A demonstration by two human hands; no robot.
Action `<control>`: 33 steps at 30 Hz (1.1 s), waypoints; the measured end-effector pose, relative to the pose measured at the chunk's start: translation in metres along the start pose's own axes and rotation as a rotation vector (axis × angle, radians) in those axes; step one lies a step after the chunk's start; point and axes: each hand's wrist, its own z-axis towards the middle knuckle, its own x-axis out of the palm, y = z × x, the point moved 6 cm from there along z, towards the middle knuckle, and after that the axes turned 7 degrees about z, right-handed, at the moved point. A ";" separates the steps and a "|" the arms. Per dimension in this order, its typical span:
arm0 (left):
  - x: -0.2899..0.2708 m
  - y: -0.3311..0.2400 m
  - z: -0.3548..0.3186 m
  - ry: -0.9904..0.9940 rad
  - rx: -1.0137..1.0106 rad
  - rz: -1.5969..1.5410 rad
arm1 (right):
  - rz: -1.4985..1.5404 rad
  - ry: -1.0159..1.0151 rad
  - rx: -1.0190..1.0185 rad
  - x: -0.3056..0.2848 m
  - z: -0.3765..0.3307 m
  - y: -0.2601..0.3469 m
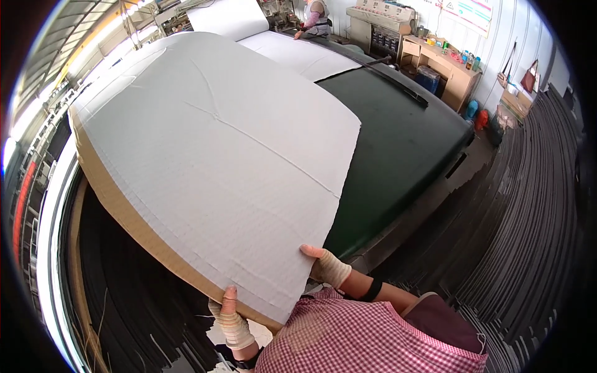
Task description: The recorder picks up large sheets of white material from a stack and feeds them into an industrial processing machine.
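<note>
White sheet (236, 180): largest, from ten o'clock through the centre towards six, with a brown edge (149, 237) on its left and a long crease. We judge the step in hand to be steadying it; any next move seems to call for both grips kept level, lest it bend.
Green table (401, 149): at two o'clock, partly hidden by the sheet; we cannot tell whether they touch.
Black strips (528, 193): in long rows at three o'clock.
Desk (459, 84): between one and two.
Poster (469, 13): half past one; we cannot read its small print reliably, and we make out no brand.
Right hand (328, 268): between five and six, gripping the sheet's right side, thumb on top, fingers hidden.
Left hand (232, 320): at seven, closed on the brown edge, thumb on top.
</note>
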 end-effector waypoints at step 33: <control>0.015 0.013 -0.014 -0.011 -0.060 -0.024 | -0.025 0.020 -0.037 0.004 -0.022 0.018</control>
